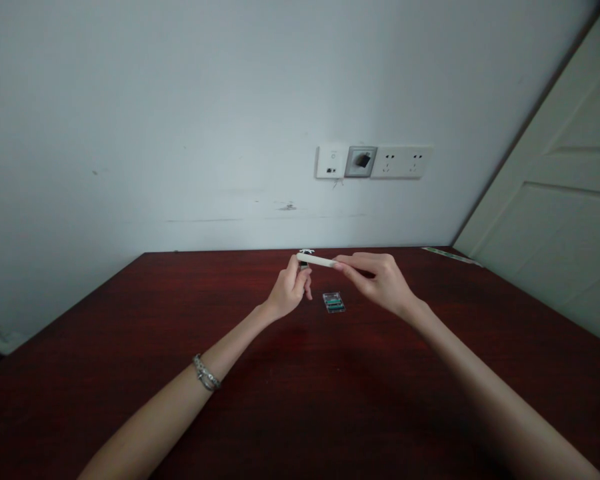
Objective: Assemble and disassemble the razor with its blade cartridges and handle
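Observation:
A slim white stick with a rounded left end [315,260] is held nearly level above the table, dipping slightly to the right. My right hand [380,280] pinches its right end between thumb and fingers. At its left end, the raised index finger of my left hand [287,290] meets or nearly meets it. My left fingers are curled. A small dark and silver thing with a white top [306,251] shows at them, partly hidden by the stick; its kind is unclear. Below the stick, a small clear case with green strips [334,303] lies on the table.
The dark red wooden table [260,413] runs back to a pale wall [205,120] with a row of sockets [397,162] and a knob-like switch [361,161]. A white panelled door [575,193] stands at the right. A patterned strip [450,255] lies at the back right edge.

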A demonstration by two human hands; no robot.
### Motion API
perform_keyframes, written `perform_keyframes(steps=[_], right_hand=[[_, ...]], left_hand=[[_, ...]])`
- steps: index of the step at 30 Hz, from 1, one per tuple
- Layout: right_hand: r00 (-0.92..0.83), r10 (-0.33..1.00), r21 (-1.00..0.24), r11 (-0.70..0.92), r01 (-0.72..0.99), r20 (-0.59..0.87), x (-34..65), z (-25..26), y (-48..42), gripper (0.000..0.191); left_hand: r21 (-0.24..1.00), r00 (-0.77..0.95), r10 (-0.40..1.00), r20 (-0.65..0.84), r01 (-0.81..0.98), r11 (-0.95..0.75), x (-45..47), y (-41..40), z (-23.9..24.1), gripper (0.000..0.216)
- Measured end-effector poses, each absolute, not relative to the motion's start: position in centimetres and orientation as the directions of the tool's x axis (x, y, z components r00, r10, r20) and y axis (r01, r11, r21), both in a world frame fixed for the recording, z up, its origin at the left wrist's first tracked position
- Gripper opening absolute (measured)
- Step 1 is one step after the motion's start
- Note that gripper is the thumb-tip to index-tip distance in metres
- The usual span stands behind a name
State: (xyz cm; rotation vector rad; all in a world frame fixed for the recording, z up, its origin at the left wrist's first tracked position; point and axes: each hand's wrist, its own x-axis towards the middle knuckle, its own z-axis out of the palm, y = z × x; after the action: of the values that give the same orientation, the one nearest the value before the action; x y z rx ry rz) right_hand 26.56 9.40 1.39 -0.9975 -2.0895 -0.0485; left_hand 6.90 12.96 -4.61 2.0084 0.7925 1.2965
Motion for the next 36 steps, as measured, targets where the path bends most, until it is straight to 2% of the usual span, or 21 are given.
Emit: perform_keyframes(steps=[4, 10, 16, 23, 29, 36], right_hand=[[-0.328, 0.631, -0.285, 0.673, 0.683, 0.704, 26.8, 1.3, 9.7, 0.03], [-0.201, 0.61, -0.371, 0.677, 0.636, 0.767, 27.6, 1.7, 10.1, 0.027], [-0.314, 0.669, -0.436, 0.703, 0.562, 0.674, 26.4, 1.5, 9.7, 0.028], [-0.136, 0.713, -0.54, 0.628, 0.561, 0.688, 27.2, 0.8, 10.6, 0.032], [-0.201, 0.734, -0.59, 0.652, 0.476, 0.649, 25.8, 0.6, 10.0, 0.03], [-0.141, 0.779, -0.634, 0.589, 0.502, 0.611, 26.3, 0.9, 9.9, 0.035]], left_hand=[[0.767, 0.352, 0.76, 0.546, 0.153, -0.623, 7.0, 12.7, -4.4, 0.015], [0.751, 0.34, 0.751, 0.566, 0.163, -0.64, 6.9, 12.7, -4.3, 0.014], [0.739, 0.33, 0.744, 0.582, 0.167, -0.652, 6.9, 12.8, -4.4, 0.011], [0.727, 0.316, 0.738, 0.596, 0.179, -0.663, 6.7, 13.0, -4.4, 0.012], [0.722, 0.313, 0.741, 0.595, 0.196, -0.663, 6.8, 12.9, -4.4, 0.011], [0.709, 0.324, 0.735, 0.596, 0.218, -0.671, 6.7, 12.9, -4.4, 0.011]])
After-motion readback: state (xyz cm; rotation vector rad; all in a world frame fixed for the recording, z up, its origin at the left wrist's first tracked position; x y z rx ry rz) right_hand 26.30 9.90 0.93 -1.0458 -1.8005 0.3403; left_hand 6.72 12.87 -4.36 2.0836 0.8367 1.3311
